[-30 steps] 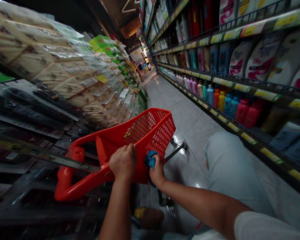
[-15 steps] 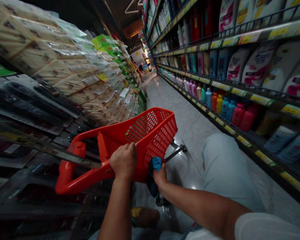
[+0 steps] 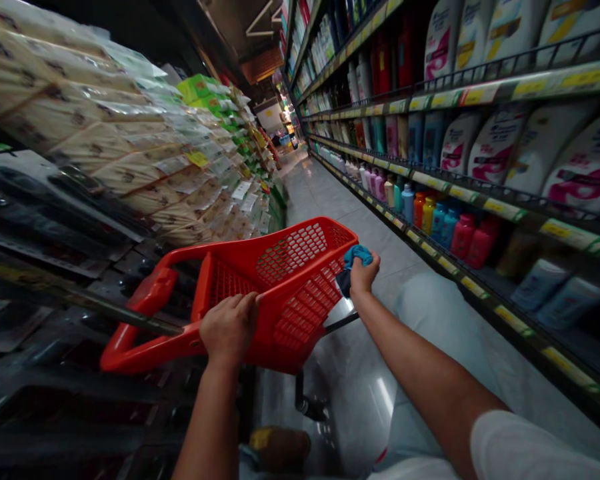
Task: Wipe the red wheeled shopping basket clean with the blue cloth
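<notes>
A red plastic shopping cart (image 3: pixel 300 267) with grid-patterned sides stands in front of me, its handle toward the left. My left hand (image 3: pixel 230 327) is wrapped over the near top rim of its basket. In my right hand (image 3: pixel 364 272) is a bunched cloth (image 3: pixel 356 256), bright blue on top with a dark part hanging below. That cloth is against or very close to the outer side of the basket near its front corner; exact contact cannot be made out. Part of the cart's lower frame shows beneath the basket.
Shelves of shampoo and other bottles (image 3: pixel 495 150) line the right side. Stacked beige packs (image 3: pixel 105 127) rise on the left, above dark packaged goods (image 3: pixel 55 200). Shiny tiled floor (image 3: pixel 325 190) runs down the aisle. My bent knee (image 3: pixel 425 307) is right of the cart.
My right hand has moved up and forward with the cloth, from the basket's lower side to near its front top corner. My left hand stays on the rim.
</notes>
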{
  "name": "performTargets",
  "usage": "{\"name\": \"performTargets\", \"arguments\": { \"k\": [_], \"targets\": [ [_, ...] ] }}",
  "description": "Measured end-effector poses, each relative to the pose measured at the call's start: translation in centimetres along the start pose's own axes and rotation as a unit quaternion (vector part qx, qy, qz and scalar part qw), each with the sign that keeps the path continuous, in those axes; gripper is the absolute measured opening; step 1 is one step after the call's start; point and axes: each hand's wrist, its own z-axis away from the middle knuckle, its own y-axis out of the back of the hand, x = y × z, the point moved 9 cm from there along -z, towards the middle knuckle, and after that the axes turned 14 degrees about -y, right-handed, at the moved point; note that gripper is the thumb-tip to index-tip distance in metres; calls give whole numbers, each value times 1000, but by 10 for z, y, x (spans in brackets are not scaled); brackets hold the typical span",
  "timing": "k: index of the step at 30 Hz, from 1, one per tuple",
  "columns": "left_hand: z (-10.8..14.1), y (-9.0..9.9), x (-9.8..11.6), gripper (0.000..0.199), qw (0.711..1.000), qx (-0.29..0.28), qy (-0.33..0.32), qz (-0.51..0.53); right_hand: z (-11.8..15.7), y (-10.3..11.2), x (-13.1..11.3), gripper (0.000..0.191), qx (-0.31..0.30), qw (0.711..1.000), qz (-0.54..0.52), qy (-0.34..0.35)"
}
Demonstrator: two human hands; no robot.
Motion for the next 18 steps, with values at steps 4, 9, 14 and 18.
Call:
{"name": "performTargets", "arguments": {
  "k": [4,9,14,18],
  "targets": [
    [-2,2,-3,31,999,38,-11,-1,63,-21,5,35,-73,994,20,76],
    [3,5,-6,27,998,53,-29,-5,72,-24,31,30,-170,979,41,108],
    [5,7,-5,28,997,62,-36,-9,12,12,64,34,-30,999,26,-20],
    [3,8,-8,32,997,76,-25,-13,74,-6,99,28,-45,996,23,-70]
  ]
}}
